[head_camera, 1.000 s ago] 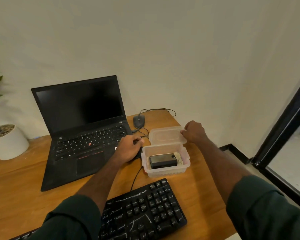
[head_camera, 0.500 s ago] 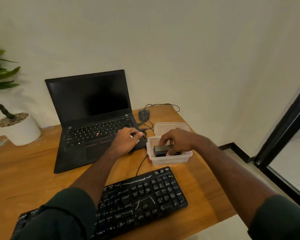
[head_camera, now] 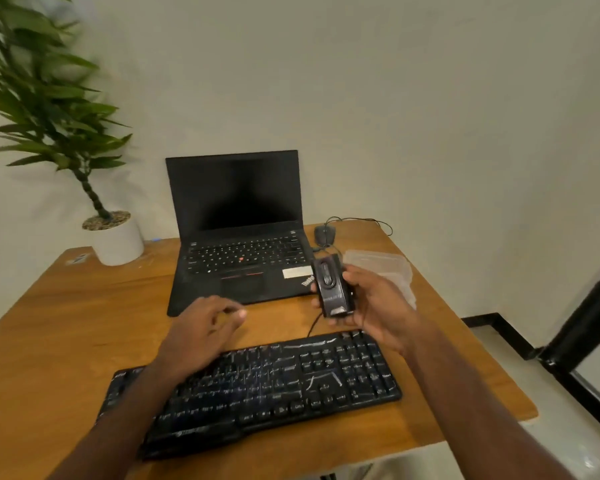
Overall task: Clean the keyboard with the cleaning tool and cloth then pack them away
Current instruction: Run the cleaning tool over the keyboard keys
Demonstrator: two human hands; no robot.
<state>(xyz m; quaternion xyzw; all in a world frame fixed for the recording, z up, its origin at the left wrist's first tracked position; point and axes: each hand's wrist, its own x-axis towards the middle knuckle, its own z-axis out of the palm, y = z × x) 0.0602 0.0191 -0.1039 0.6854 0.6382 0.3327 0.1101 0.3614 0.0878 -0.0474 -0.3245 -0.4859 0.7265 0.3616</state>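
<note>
Potted plant (head_camera: pixel 113 237) at far left of the wooden desk (head_camera: pixel 66 341), clear of the work. Laptop (head_camera: pixel 239 237) open, screen dark, behind the keyboard.

Left hand (head_camera: pixel 201 336) hovers over the keyboard's back edge, fingers loosely curled, grasping nothing. Looks free to steady the board; best pressed on the left end so it doesn't slide during brushing.

Keyboard (head_camera: pixel 257 389) lies flat at the near edge of the desk, angled slightly, pale streaks or dust across the keys. Its cable runs up toward the laptop.

Right hand (head_camera: pixel 371 306) holds the cleaning tool (head_camera: pixel 332 287), a small black block, upright between thumb and fingers, raised above the desk between laptop corner and keyboard. Grip is firm around its sides. Which end is the working end I cannot tell; no brush is showing yet.

Step in hand, as I judge it: getting the tool ready before the first pass. Do it well by opening or extending the tool with the free hand, then working row by row, light pressure, sweeping debris off the near edge.

Mouse (head_camera: pixel 324 233) sits behind, its cord looping. Clear plastic container lid (head_camera: pixel 378 263) lies behind the right hand; the tub itself is hidden by it. Cloth not visible.
</note>
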